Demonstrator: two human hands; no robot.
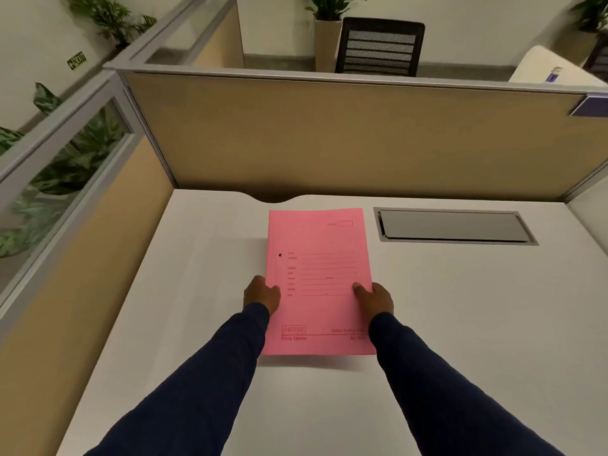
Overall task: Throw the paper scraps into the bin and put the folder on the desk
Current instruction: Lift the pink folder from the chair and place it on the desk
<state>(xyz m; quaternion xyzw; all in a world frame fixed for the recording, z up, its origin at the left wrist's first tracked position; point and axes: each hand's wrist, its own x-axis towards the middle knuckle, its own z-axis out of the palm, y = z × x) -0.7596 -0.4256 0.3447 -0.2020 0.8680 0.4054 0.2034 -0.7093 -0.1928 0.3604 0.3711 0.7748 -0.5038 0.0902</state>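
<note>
Dark sleeves reach over the desk as the left hand and right hand pinch the pink folder by its side edges (seemingly to lay it flat); no scraps or bin visible.

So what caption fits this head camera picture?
Both hands, left and right, hold a pink folder over the white desk.

folder on desk, hatch right
</note>
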